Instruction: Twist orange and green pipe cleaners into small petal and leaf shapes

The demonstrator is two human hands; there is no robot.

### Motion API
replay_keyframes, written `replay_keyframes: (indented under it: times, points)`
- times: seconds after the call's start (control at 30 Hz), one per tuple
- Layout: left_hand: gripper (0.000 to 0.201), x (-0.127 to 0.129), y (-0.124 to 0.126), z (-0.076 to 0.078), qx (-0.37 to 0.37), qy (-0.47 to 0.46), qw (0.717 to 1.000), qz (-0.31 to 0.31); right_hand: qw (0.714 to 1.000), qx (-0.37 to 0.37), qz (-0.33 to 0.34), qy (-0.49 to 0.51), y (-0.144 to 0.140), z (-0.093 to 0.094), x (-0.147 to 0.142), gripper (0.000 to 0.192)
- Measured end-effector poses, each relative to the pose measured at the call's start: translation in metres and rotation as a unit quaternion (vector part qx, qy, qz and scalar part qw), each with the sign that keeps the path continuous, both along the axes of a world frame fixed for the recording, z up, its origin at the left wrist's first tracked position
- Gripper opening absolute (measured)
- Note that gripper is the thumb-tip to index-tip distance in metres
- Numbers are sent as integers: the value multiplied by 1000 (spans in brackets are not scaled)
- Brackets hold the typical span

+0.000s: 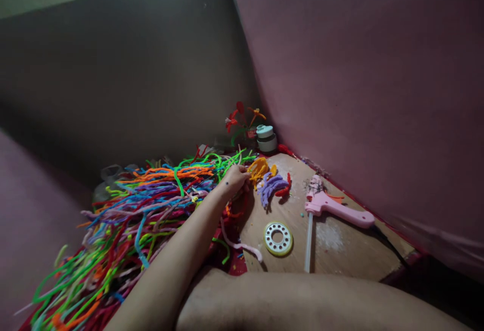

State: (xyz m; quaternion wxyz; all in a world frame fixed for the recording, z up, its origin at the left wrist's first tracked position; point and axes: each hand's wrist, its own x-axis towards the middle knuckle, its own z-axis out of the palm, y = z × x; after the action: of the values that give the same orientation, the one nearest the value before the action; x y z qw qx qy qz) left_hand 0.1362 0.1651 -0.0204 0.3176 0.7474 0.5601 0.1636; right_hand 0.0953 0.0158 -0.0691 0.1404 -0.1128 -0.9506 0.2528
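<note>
My left hand (237, 177) reaches forward from the lower left, fingers curled together at the left edge of a yellow-orange pipe-cleaner piece (259, 168). The fingertips are partly hidden, and they appear to pinch it. Just right of it lie a purple bundle of bent pipe cleaners (272, 188) and a red pipe-cleaner piece (286, 188). A large heap of loose, many-coloured pipe cleaners (151, 205) spreads to the left, partly behind my forearm. My right hand is out of view.
A pink glue gun (336, 209) with a clear glue stick (309, 245) rests on the wooden board (257, 230). Nearby is a round tape roll (278, 239). Behind stand a white-lidded container (265, 138) and red flowers (231, 119). A bare limb (302, 301) crosses the front; walls enclose the corner.
</note>
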Motion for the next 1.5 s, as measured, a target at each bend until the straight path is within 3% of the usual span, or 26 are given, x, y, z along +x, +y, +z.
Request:
replay_keyframes:
  times: [0.27, 0.47, 0.67, 0.83, 1.17, 1.5]
  points:
    - [11, 4, 7, -7, 33, 59, 998, -21, 999, 17, 15, 28, 0, 9, 5, 20]
    - [11, 6, 13, -9, 59, 111, 992, -26, 997, 29, 4, 78, 1, 0, 2, 17]
    - [11, 6, 16, -10, 62, 129, 990, -12, 998, 17, 4, 57, 3, -3, -1, 21]
    - [12, 4, 13, -8, 62, 108, 992, 3, 1000, -5, -5, 12, 1, 0, 2, 22]
    - [16, 2, 0, 3, 48, 36, 998, 23, 999, 37, 1, 11, 2, -4, -2, 35]
    - [18, -1, -4, 17, 23, -40, 998, 45, 999, 22, -14, 25, 1, -7, -2, 16]
